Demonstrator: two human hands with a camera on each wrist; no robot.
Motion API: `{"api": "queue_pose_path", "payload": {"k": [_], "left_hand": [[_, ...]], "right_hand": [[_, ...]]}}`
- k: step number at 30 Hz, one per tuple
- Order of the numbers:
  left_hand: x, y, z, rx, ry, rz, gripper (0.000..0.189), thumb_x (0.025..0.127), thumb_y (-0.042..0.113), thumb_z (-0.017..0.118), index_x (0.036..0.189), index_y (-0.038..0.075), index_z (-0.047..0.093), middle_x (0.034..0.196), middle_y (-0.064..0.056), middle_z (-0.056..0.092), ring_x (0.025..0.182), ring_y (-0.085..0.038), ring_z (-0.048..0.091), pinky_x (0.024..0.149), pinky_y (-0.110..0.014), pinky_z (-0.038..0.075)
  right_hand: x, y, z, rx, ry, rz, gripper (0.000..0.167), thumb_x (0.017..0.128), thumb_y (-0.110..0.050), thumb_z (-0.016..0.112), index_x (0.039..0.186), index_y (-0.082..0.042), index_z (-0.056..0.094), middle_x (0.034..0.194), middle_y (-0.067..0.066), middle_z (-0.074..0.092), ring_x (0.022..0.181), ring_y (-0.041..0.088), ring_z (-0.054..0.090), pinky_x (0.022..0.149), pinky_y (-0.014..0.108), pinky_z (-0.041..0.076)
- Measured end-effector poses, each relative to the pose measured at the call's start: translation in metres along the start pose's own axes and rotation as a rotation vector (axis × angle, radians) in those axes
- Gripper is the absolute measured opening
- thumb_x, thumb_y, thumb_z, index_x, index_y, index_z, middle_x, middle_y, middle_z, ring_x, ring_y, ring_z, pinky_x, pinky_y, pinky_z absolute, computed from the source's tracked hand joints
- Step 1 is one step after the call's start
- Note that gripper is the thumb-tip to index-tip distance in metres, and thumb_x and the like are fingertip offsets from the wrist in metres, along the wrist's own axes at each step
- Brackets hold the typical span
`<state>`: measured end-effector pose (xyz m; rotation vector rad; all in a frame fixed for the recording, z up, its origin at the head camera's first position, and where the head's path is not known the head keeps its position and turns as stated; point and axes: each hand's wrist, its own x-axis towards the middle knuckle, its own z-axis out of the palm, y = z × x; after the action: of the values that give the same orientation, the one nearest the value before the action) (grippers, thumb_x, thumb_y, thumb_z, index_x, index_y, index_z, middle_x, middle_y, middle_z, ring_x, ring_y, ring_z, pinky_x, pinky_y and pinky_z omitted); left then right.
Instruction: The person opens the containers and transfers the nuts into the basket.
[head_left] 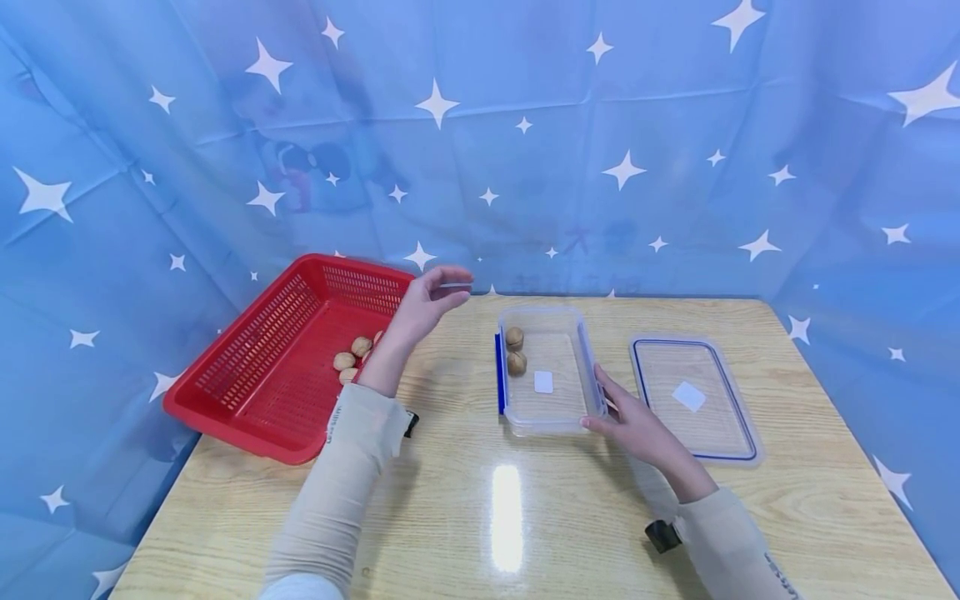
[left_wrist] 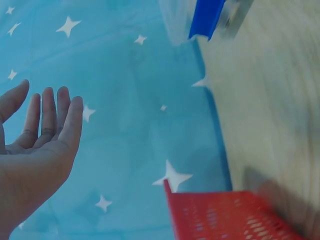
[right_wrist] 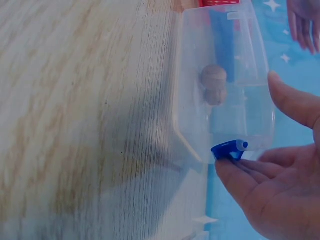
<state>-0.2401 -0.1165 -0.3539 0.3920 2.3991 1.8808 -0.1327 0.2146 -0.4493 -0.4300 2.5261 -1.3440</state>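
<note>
A clear plastic food container (head_left: 561, 410) with blue clips stands on the table with two walnuts (head_left: 516, 363) against its left wall. My right hand (head_left: 637, 425) holds the container at its near right corner, thumb on one side and fingers by the blue clip (right_wrist: 229, 149). My left hand (head_left: 433, 300) is in the air between the red basket (head_left: 262, 408) and the container. Its fingers are loosely bent and hold nothing, as the left wrist view (left_wrist: 45, 135) also shows. Several walnuts (head_left: 345, 361) lie in the basket, partly hidden behind my left forearm.
To the right of the container, a clear lid (head_left: 723, 427) with a blue seal lies flat on the wooden table (head_left: 450, 517). A blue curtain (head_left: 525, 183) with white stars hangs behind and along the sides of the table.
</note>
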Motion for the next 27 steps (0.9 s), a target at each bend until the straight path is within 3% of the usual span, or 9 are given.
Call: {"api": "queue_pose_path", "payload": {"k": [9,17,27], "left_hand": [[0.003,-0.017,0.031,-0.063,-0.076,0.000,0.034,0.098,0.001,0.057,0.132,-0.005,0.055,0.136,-0.024,0.058,0.126,-0.036,0.059,0.108,-0.040,0.050],[0.003,-0.028,0.059,-0.051,-0.113,-0.040,0.031,0.098,0.005,0.059,0.129,0.001,0.059,0.135,-0.019,0.060,0.128,-0.031,0.059,0.109,-0.040,0.048],[-0.001,-0.035,0.088,-0.088,-0.211,-0.072,0.038,0.100,0.013,0.060,0.136,0.003,0.056,0.144,-0.015,0.055,0.136,-0.033,0.051,0.113,-0.041,0.044]], "right_hand": [[0.000,-0.001,0.000,0.000,0.002,-0.003,0.090,0.097,-0.023,0.065,0.158,0.003,0.004,0.161,0.035,0.006,0.143,0.057,0.023,0.112,0.053,0.033],[0.000,-0.002,0.000,-0.009,0.008,0.006,0.088,0.098,-0.024,0.064,0.158,0.002,0.004,0.161,0.035,0.007,0.143,0.057,0.024,0.113,0.055,0.032],[0.001,0.001,0.003,-0.012,0.009,0.014,0.089,0.098,-0.025,0.064,0.158,0.003,0.004,0.162,0.034,0.007,0.143,0.056,0.024,0.113,0.056,0.031]]}}
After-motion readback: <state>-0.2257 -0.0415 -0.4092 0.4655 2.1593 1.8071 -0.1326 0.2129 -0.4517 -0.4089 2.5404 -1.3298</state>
